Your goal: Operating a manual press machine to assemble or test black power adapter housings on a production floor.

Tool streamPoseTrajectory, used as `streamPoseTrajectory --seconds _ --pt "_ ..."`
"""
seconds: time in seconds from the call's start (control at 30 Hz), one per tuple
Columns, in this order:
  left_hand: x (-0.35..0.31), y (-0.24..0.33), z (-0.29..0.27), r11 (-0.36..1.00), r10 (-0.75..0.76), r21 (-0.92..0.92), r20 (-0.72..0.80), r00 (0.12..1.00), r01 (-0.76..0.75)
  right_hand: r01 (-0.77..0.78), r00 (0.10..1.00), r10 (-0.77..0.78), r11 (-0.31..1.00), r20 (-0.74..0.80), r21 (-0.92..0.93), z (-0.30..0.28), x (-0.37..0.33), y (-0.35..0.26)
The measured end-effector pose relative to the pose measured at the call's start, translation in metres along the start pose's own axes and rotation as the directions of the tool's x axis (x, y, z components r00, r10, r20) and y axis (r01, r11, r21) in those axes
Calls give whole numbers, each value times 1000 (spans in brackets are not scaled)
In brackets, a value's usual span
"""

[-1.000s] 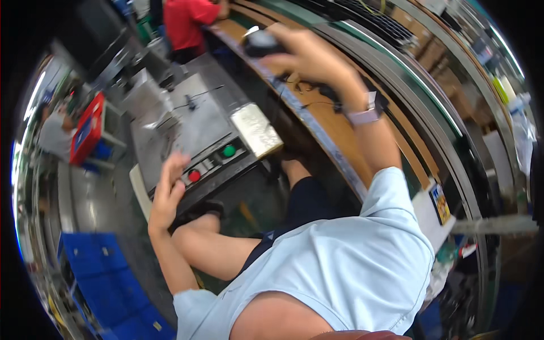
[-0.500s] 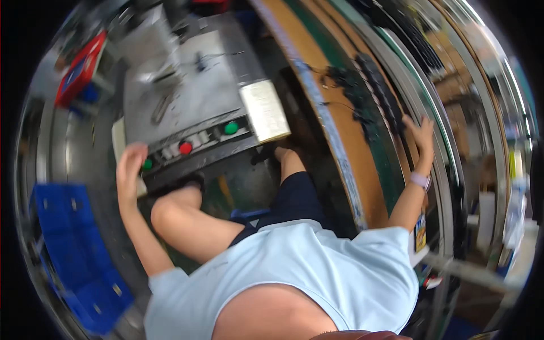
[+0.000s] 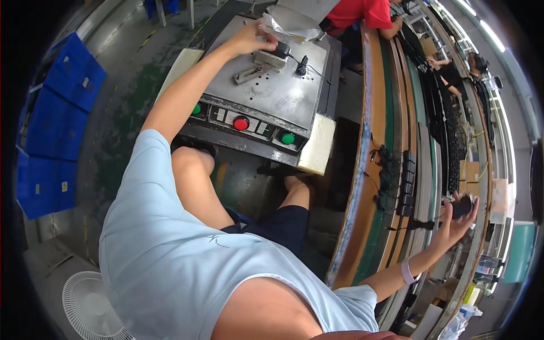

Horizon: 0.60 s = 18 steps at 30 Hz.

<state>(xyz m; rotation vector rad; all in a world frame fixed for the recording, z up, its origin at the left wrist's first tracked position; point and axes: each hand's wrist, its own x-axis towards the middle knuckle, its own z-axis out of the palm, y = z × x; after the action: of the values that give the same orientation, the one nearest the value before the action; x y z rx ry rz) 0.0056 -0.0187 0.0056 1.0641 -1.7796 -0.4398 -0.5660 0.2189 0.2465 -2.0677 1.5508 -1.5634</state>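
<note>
My left hand (image 3: 255, 41) reaches across the steel-topped machine (image 3: 283, 102), its fingers bent round the end of a black power adapter (image 3: 281, 50). That adapter sits at a small metal fixture (image 3: 268, 60), and its bundled cable (image 3: 302, 66) lies on the steel plate. Out to the right, my right hand (image 3: 451, 225) is closed on another black power adapter (image 3: 464, 207), raised above the bench with the fingers partly behind it. A red button (image 3: 241, 123) and a green button (image 3: 288, 139) are on the machine's front panel.
A row of black adapters (image 3: 406, 184) with tangled cables (image 3: 382, 170) lies along the long bench (image 3: 354, 226). Blue bins (image 3: 51, 153) stand at left, above a white fan (image 3: 93, 306). A co-worker in a red shirt (image 3: 362, 12) leans at the bench's far end.
My left hand has gone from beside the front panel to the adapter at the fixture. My right hand, empty before, now holds an adapter farther right. The view has turned.
</note>
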Motion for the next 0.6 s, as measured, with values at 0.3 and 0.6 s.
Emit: streamPoseTrajectory --seconds 0.3,0.6 --pt "-6 24 -10 985 -169 -20 48 984 170 143 873 -167 986 458 85 212 42 25" --pt "-90 78 -54 637 -239 -742 69 969 210 21 803 -252 918 541 397 416 48 54"
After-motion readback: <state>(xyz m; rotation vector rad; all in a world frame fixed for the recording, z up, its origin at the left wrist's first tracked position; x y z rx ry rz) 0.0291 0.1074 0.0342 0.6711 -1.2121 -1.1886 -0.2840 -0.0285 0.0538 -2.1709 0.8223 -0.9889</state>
